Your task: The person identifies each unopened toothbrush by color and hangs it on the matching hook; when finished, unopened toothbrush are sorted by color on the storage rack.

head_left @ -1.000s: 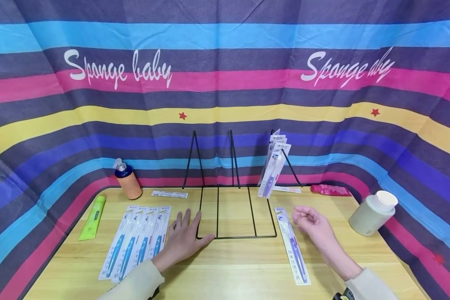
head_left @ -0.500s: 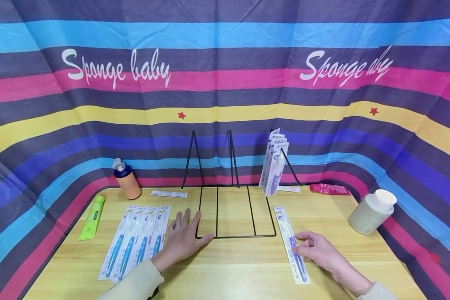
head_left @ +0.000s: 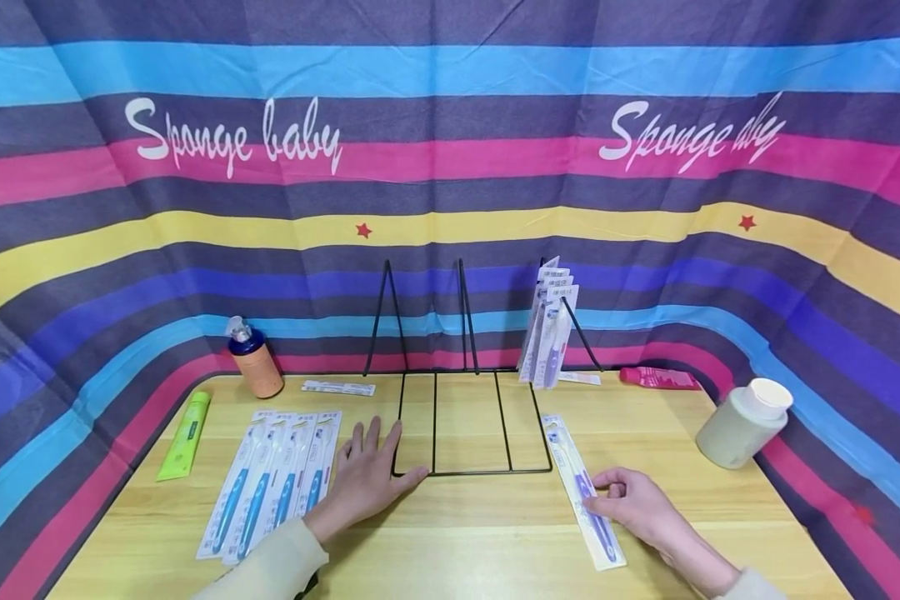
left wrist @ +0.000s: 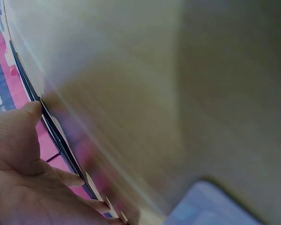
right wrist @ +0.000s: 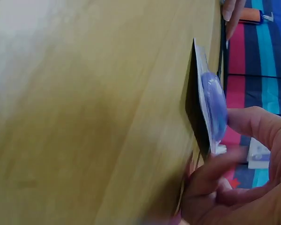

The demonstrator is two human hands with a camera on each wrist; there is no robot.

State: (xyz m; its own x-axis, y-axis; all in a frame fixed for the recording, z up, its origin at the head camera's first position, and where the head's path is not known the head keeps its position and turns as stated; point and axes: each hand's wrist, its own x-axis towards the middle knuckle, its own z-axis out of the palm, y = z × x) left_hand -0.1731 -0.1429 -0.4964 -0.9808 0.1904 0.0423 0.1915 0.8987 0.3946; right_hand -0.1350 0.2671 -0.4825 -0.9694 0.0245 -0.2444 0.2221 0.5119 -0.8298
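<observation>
Purple toothbrush pack [head_left: 583,492] pinched at its edge by your right hand [head_left: 640,505]; your left hand [head_left: 367,479] flat, fingers straight, touching the wire rack [head_left: 471,425].

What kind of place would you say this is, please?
Probably a staged tabletop set, not a real shop: a striped printed cloth screens the wooden table, where packaged toothbrushes lie beside a black wire rack.

Packaged toothbrush [head_left: 583,490] – purple handle (white card backing), flat on the table, right of the wire rack
</observation>
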